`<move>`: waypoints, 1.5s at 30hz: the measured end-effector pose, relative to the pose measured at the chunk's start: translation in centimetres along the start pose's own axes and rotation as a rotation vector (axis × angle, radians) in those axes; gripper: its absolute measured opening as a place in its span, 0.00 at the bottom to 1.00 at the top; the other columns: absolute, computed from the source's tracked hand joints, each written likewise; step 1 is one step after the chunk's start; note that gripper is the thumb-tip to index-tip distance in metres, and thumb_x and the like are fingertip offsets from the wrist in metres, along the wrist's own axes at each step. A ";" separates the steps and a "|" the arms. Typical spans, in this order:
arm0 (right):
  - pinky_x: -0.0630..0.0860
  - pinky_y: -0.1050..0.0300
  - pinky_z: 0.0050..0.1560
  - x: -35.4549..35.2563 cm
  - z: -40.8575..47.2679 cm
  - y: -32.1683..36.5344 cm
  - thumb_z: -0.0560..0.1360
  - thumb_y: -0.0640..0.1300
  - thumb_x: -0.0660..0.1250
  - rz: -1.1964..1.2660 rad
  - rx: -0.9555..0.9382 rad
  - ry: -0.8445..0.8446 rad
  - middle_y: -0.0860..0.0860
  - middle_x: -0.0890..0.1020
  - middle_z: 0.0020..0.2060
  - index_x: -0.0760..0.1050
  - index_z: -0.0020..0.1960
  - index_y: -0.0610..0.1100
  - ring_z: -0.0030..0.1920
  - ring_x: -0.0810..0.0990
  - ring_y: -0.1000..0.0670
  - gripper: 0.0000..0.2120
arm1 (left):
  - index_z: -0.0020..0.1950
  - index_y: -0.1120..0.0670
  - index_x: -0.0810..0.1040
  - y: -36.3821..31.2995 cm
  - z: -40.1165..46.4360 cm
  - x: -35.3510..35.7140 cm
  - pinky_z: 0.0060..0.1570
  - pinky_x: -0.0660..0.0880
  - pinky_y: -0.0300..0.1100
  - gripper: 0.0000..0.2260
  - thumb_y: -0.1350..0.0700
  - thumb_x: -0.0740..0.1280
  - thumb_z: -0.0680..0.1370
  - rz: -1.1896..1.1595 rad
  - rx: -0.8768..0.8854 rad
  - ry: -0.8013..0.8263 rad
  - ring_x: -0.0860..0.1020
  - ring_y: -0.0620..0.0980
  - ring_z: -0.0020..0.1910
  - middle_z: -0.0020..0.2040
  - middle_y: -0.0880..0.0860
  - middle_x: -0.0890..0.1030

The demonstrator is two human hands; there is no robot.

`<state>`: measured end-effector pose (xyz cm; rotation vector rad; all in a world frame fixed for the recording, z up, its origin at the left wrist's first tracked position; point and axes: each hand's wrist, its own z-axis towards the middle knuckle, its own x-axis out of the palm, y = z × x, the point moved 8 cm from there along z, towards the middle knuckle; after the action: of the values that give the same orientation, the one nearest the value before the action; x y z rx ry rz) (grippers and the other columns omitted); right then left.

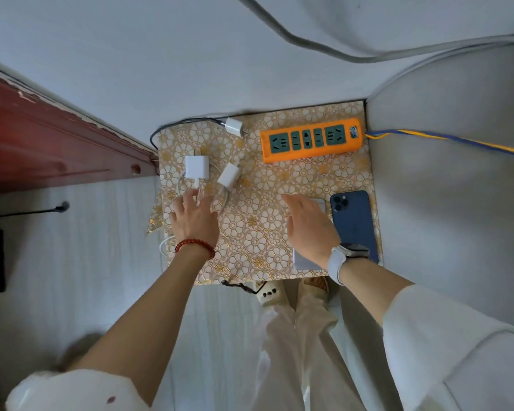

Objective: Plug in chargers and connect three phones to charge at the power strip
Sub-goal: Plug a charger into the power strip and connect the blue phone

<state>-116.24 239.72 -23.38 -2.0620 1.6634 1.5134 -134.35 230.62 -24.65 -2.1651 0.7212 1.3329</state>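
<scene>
An orange power strip [312, 140] with green sockets lies at the far right of a small floral-patterned table [258, 209]; nothing is plugged into it. Three white chargers lie at the left: one at the back [233, 126] with a dark cable, a square one [197, 167], and a tilted one [228, 175]. White cables [220, 200] coil below them. My left hand [194, 216] reaches over these cables with relaxed fingers, holding nothing. My right hand [309, 225] hovers flat over a pale phone [304, 261], mostly hiding it. A blue phone [353, 223] lies camera-side up beside it.
A red-brown wooden piece of furniture [51, 143] stands left of the table. White bedding [451, 179] borders the right side, with the strip's blue-yellow cord [445, 139] running across it. My legs and slippers [269, 295] are at the table's front edge.
</scene>
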 end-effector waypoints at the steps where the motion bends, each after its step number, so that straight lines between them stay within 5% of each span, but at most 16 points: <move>1: 0.71 0.49 0.62 0.0 0.3 0.5 0.77 0.36 0.54 0.004 -0.011 -0.005 0.45 0.64 0.70 0.56 0.72 0.43 0.69 0.63 0.45 0.24 | 0.60 0.53 0.74 0.3 0.3 0.0 0.63 0.63 0.56 0.14 0.58 0.64 0.74 -0.007 0.008 -0.003 0.61 0.59 0.66 0.66 0.57 0.67; 8: 0.64 0.47 0.68 -2.3 2.6 5.6 0.75 0.39 0.60 -0.030 -0.162 -0.148 0.44 0.59 0.72 0.52 0.73 0.47 0.72 0.57 0.43 0.30 | 0.46 0.56 0.83 -0.9 0.0 -4.9 0.51 0.67 0.55 0.06 0.57 0.67 0.73 -0.262 0.237 -0.275 0.74 0.60 0.52 0.48 0.57 0.81; 11: 0.64 0.44 0.67 -2.6 3.5 7.2 0.74 0.44 0.64 -0.075 -0.238 -0.093 0.45 0.58 0.73 0.53 0.73 0.48 0.72 0.57 0.43 0.31 | 0.47 0.58 0.82 -1.8 -0.5 -6.8 0.47 0.74 0.53 0.06 0.61 0.66 0.73 -0.478 0.381 -0.201 0.79 0.57 0.40 0.38 0.56 0.83; 15: 0.69 0.42 0.61 -2.8 3.5 8.8 0.73 0.50 0.65 -0.036 -0.310 -0.039 0.46 0.70 0.65 0.62 0.68 0.46 0.64 0.68 0.44 0.27 | 0.49 0.60 0.81 -2.4 -1.1 -8.6 0.41 0.74 0.32 0.07 0.61 0.65 0.74 -0.699 0.426 -0.148 0.78 0.43 0.35 0.36 0.53 0.82; 18: 0.70 0.46 0.57 -3.7 2.8 9.2 0.73 0.51 0.66 -0.068 -0.330 -0.116 0.46 0.75 0.58 0.66 0.64 0.43 0.58 0.72 0.44 0.23 | 0.49 0.58 0.81 -2.5 -0.9 -8.8 0.39 0.74 0.31 0.07 0.60 0.66 0.74 -0.738 0.383 -0.116 0.76 0.39 0.34 0.35 0.48 0.80; 22: 0.67 0.49 0.55 -8.0 1.5 5.5 0.71 0.47 0.69 -0.026 -0.211 -0.263 0.45 0.79 0.53 0.71 0.59 0.43 0.54 0.75 0.44 0.19 | 0.46 0.59 0.81 -2.1 -0.7 -9.0 0.39 0.73 0.36 0.06 0.58 0.67 0.74 -0.647 0.412 -0.095 0.78 0.46 0.37 0.38 0.55 0.83; 28: 0.67 0.46 0.54 -14.1 -0.1 -2.7 0.70 0.49 0.69 -0.066 0.093 -0.389 0.45 0.80 0.52 0.70 0.60 0.45 0.56 0.70 0.41 0.21 | 0.49 0.59 0.80 -2.7 -0.3 -7.6 0.41 0.75 0.36 0.08 0.57 0.65 0.75 -0.645 0.338 0.084 0.77 0.46 0.40 0.41 0.52 0.81; 31: 0.68 0.53 0.51 -13.3 0.0 -5.1 0.70 0.48 0.69 0.118 0.187 -0.161 0.50 0.79 0.41 0.68 0.63 0.46 0.55 0.71 0.45 0.24 | 0.44 0.55 0.80 -3.2 0.3 -6.1 0.28 0.74 0.31 0.06 0.57 0.64 0.76 -0.978 0.056 0.216 0.74 0.41 0.27 0.32 0.48 0.76; 34: 0.68 0.65 0.38 -12.5 -0.3 -6.3 0.69 0.46 0.70 0.194 0.224 0.024 0.55 0.74 0.37 0.68 0.64 0.45 0.40 0.74 0.55 0.25 | 0.42 0.56 0.80 -3.3 0.7 -4.7 0.21 0.67 0.32 0.07 0.57 0.64 0.75 -1.173 -0.197 0.262 0.67 0.42 0.24 0.31 0.48 0.73; 38: 0.65 0.61 0.34 -13.0 1.0 -6.7 0.70 0.42 0.69 0.099 0.209 0.098 0.50 0.74 0.38 0.71 0.59 0.41 0.36 0.71 0.53 0.19 | 0.45 0.57 0.80 -4.9 1.1 -4.3 0.22 0.66 0.34 0.07 0.56 0.63 0.75 -1.133 -0.209 0.272 0.66 0.44 0.25 0.31 0.49 0.73; 40: 0.68 0.58 0.37 -13.6 2.4 -6.3 0.69 0.39 0.69 0.061 0.163 0.098 0.42 0.75 0.43 0.71 0.55 0.35 0.39 0.73 0.47 0.17 | 0.44 0.56 0.80 -5.8 1.6 -4.7 0.24 0.67 0.36 0.07 0.55 0.63 0.75 -1.112 -0.166 0.228 0.67 0.45 0.26 0.31 0.49 0.74; 43: 0.72 0.48 0.54 -14.8 4.7 -6.1 0.68 0.35 0.70 0.114 0.090 -0.008 0.37 0.74 0.56 0.72 0.57 0.34 0.54 0.74 0.39 0.19 | 0.44 0.54 0.79 -6.6 2.5 -5.7 0.24 0.68 0.33 0.07 0.54 0.63 0.76 -1.031 -0.114 0.089 0.69 0.43 0.26 0.31 0.47 0.75; 45: 0.67 0.55 0.56 -15.5 5.9 -6.1 0.67 0.35 0.71 0.095 0.038 -0.100 0.39 0.74 0.58 0.72 0.60 0.38 0.58 0.72 0.40 0.22 | 0.46 0.54 0.79 -6.7 3.1 -5.9 0.23 0.67 0.31 0.07 0.54 0.62 0.76 -0.996 -0.127 0.001 0.70 0.42 0.27 0.32 0.46 0.75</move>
<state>-113.85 256.41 -18.11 -1.8803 1.7609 1.5715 -134.13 238.62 -19.63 -2.1175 -0.4465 0.8253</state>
